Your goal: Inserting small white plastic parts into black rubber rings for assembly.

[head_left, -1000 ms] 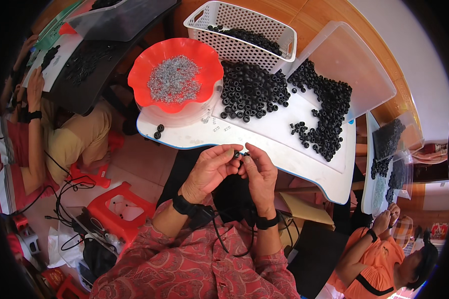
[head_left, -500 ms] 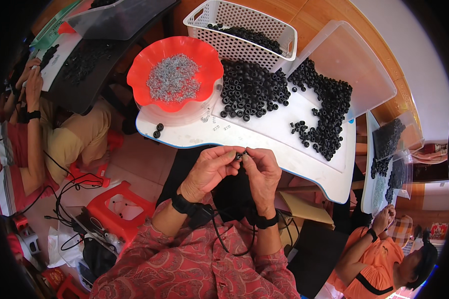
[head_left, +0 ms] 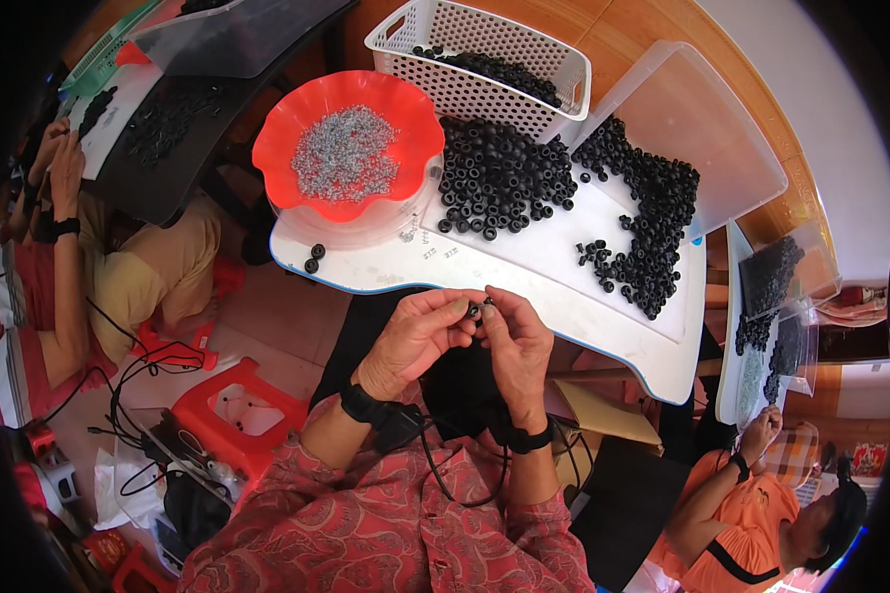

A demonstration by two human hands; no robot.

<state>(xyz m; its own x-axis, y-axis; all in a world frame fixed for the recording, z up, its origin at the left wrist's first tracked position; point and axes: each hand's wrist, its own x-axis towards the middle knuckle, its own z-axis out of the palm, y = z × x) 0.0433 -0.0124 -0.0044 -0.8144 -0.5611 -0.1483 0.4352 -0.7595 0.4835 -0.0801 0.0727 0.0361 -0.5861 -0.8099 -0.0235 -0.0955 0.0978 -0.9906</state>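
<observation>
My left hand point(head_left: 417, 331) pinches a small round black part point(head_left: 474, 310) between thumb and fingers, just off the near edge of the white table point(head_left: 366, 255). Right beside it, the thumb and fingers of my right hand point(head_left: 517, 344) close on another small black piece point(head_left: 488, 300), mostly covered by the fingertips. The two parts are close together; whether they touch I cannot tell. Beyond my hands lie a heap of black ring-shaped parts point(head_left: 504, 178) and a heap of smaller black parts point(head_left: 653, 212). A red wavy-rimmed bowl point(head_left: 420, 128) holds tiny clear-grey pieces point(head_left: 346, 153).
A white perforated basket point(head_left: 405, 77) with black parts stands behind the heaps, and a clear plastic bin point(head_left: 707, 138) lies tipped at right. Two black rings point(head_left: 314, 259) sit near the table's left edge. A red stool point(head_left: 218, 420) is at left. Co-workers sit on both sides.
My right hand has shifted very slightly left and its fingers have moved a little around the black piece. My left hand stays almost still, keeping its pinch.
</observation>
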